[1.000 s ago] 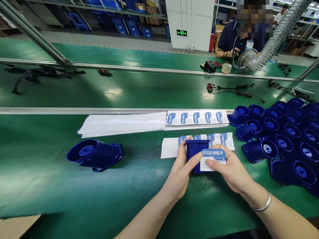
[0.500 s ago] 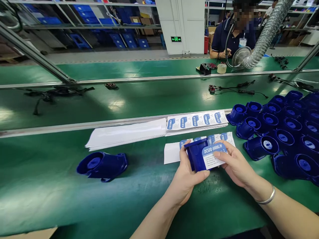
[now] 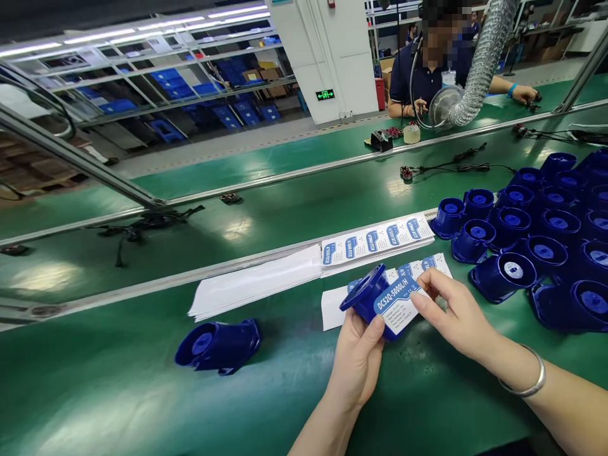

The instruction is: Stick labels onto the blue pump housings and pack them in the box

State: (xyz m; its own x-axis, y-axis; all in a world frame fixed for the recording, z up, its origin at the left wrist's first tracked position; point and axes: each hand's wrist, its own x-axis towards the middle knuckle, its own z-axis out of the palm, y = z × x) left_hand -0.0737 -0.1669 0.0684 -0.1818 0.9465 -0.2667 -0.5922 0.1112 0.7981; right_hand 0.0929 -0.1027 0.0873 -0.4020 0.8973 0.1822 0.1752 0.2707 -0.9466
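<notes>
My left hand [image 3: 358, 354] is closed around a dark blue plastic pump housing [image 3: 363, 291], tilted above the bench. A blue-and-white label [image 3: 398, 311] printed "DC52Q-5000L/H" lies against the housing's side, its left part flat under my left thumb. My right hand [image 3: 449, 310] pinches the label's right end between thumb and fingers. Behind the housing, a partly hidden strip of the same labels [image 3: 332, 310] rests on the bench. Another blue housing [image 3: 218, 345] lies on its side to the left.
Many blue housings [image 3: 513, 218] crowd the right side of the green bench [image 3: 142, 405]. Stacked label sheets [image 3: 380, 244] and white backing sheets [image 3: 256, 285] lie along a metal rail. Across the bench, a co-worker [image 3: 430, 82] sits by a flexible duct [image 3: 489, 63].
The housing in my left hand has turned and tilted, with its flange now up and left. The label lies further across its side. The camera view has tilted, and the co-worker's arm has stretched out.
</notes>
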